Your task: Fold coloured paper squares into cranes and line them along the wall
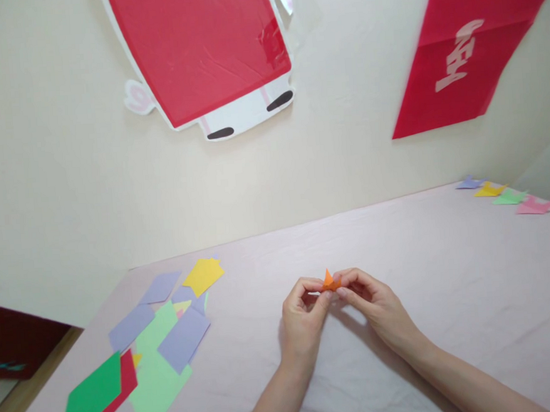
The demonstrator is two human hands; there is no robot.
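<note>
A small folded orange paper piece (330, 282) is pinched between both my hands, just above the pale pink table cover (449, 269). My left hand (304, 322) grips its left side with thumb and fingertips closed. On the piece's right side my right hand (373, 302) does the same with curled fingers. A pointed tip of the paper sticks up between the fingertips.
Several loose coloured paper squares (162, 339), lilac, green, yellow and red, lie scattered at the left of the table. Several small folded paper pieces (507, 195) sit at the far right corner. Red posters (207, 47) hang on the cream wall behind.
</note>
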